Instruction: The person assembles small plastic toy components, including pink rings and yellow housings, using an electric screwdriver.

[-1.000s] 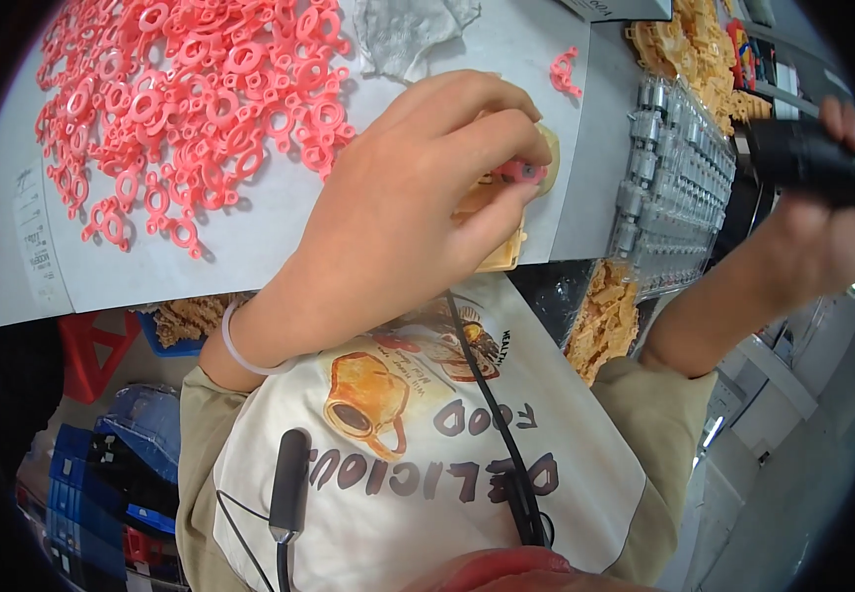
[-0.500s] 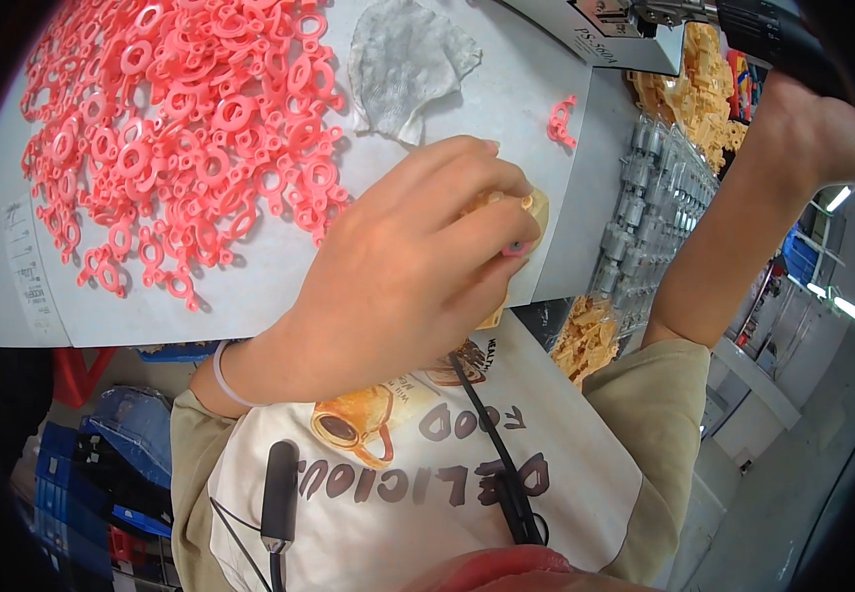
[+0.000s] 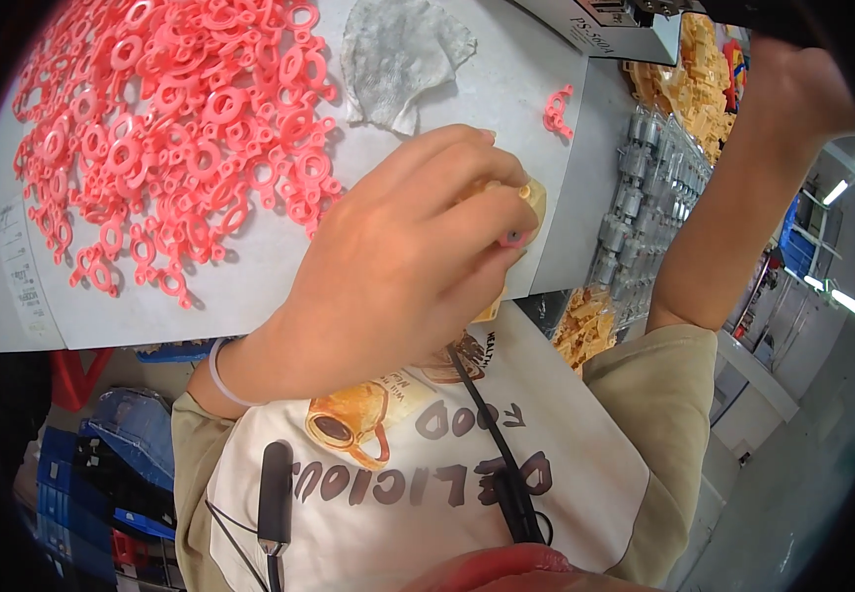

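My left hand [image 3: 403, 237] is closed over a cream-yellow plastic part [image 3: 534, 202] at the table's near right edge. Its fingers curl down on the part and cover most of it. A bit of pink with a small dark spot [image 3: 514, 238] shows by the fingertips. At the upper right, my right hand [image 3: 807, 89] is raised at the black body of what looks like an electric screwdriver [image 3: 733, 18], beside a white box-shaped device [image 3: 610, 35]. The dark picture rim hides the right fingers.
A large heap of pink ring-shaped plastic pieces [image 3: 201, 118] covers the table's left. A grey-white cloth [image 3: 398, 64] lies behind my left hand, and one pink piece [image 3: 558, 111] lies to the right. Beyond the edge are small metal cylinders [image 3: 635, 183] and yellowish parts [image 3: 585, 326].
My right hand and the black tool have moved slightly up, toward the rim. The left hand keeps its hold on the cream-yellow part; the view has shifted a little.
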The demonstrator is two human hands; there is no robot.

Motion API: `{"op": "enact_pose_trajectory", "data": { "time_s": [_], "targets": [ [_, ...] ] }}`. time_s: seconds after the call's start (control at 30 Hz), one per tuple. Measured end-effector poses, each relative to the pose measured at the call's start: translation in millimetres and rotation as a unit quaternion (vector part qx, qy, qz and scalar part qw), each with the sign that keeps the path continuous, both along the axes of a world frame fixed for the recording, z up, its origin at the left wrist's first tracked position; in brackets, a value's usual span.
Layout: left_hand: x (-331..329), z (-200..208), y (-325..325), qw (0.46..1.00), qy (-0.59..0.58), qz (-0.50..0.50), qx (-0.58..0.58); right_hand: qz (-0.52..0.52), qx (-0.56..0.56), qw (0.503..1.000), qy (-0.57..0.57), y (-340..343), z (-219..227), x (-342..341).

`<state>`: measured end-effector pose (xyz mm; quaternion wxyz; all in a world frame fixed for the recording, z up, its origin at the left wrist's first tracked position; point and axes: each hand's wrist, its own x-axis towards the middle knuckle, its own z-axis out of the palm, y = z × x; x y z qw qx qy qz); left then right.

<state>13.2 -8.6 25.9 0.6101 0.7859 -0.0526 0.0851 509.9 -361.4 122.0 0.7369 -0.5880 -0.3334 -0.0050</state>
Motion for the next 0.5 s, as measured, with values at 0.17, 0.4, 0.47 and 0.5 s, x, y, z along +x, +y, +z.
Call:
{"op": "enact_pose_trajectory", "data": {
  "time_s": [0.17,0.4,0.47,0.5],
  "targets": [
    [-9.5,-11.9,9.5,1.0,-0.012,-0.023,-0.018,-0.012,-0.002,0.999,-0.034,145.9,0.4,-211.0],
    [-12.1,-16.9,11.0,0.999,-0.038,-0.005,-0.025,-0.018,0.015,0.999,-0.028,146.0,26.0,-315.3],
    [-9.1,-18.0,7.9,0.999,-0.034,0.001,-0.028,-0.022,0.018,0.999,-0.027,146.0,28.3,-336.7],
    [-7.9,-20.4,6.7,0.999,-0.037,0.005,-0.022,-0.023,0.022,0.999,-0.024,172.9,12.8,-361.7]
  ]
}}
